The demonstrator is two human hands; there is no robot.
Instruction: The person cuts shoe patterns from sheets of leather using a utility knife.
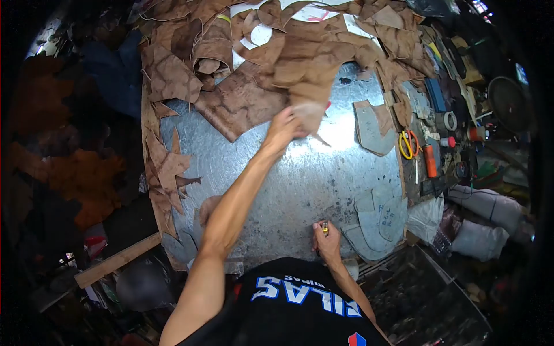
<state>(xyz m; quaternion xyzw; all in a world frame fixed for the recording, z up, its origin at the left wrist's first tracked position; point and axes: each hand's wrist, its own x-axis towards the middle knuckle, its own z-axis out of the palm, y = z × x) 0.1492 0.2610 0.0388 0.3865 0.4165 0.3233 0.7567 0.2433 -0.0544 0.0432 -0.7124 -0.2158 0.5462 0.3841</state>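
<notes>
Here, left hand (284,128) grips leather (311,72); right hand (328,242) holds tool (325,229).

Leather (248,104) far back on the table (277,196), scissors (409,145) right.

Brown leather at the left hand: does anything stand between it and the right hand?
Nothing visible does: between the brown leather and the right hand lies bare metal tabletop; the grey pieces lie off to the right.
</notes>
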